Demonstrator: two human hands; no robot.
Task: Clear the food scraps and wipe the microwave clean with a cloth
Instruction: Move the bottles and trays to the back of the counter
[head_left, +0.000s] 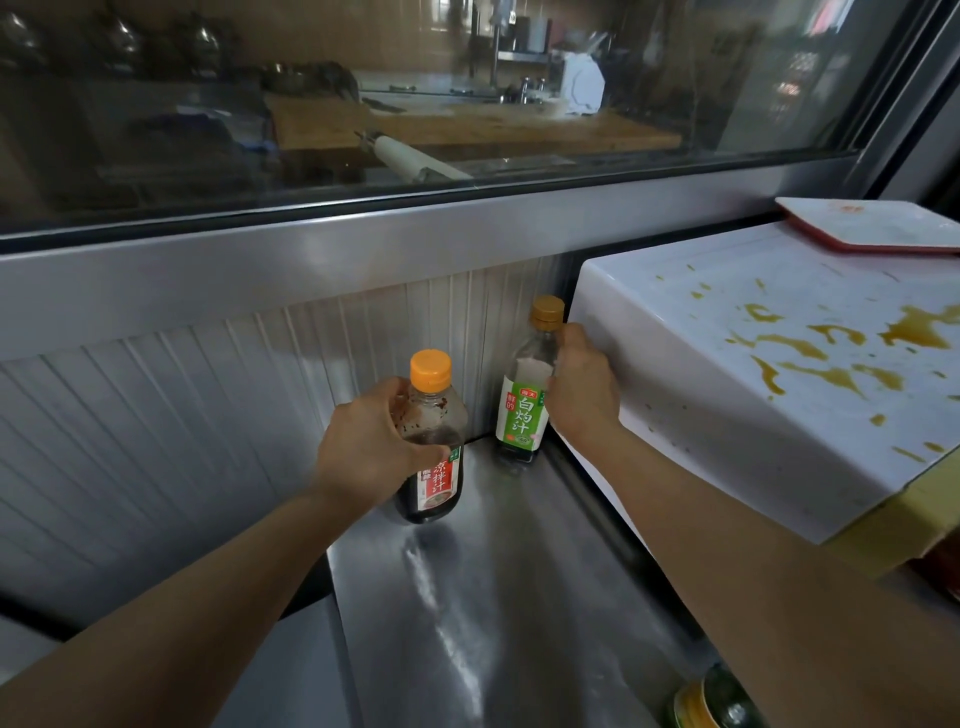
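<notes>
From the head camera, a white box-shaped microwave stands at the right side of a stainless steel counter, its back near the ribbed metal wall panel under a wide glass window; its top is smeared with yellow-brown sauce stains, thickest toward the right, with smaller specks running down the left side face; a flat white tray with a red rim lies on the far right corner of the microwave's top, overhanging the back edge. The left hand is curled round the shoulder of a clear plastic bottle with an orange cap and a red label, dark liquid in its lower part; the bottle stands tilted slightly on the counter near the wall panel. The right hand is closed round the upper body of a second clear bottle with a gold-orange cap and a green label; this bottle stands upright in the far corner of the counter, just beside the microwave's left side, and the back of the hand lies close against that side. At the near right edge of the counter, below the microwave, the top of a round green and yellow container shows only in part.
</notes>
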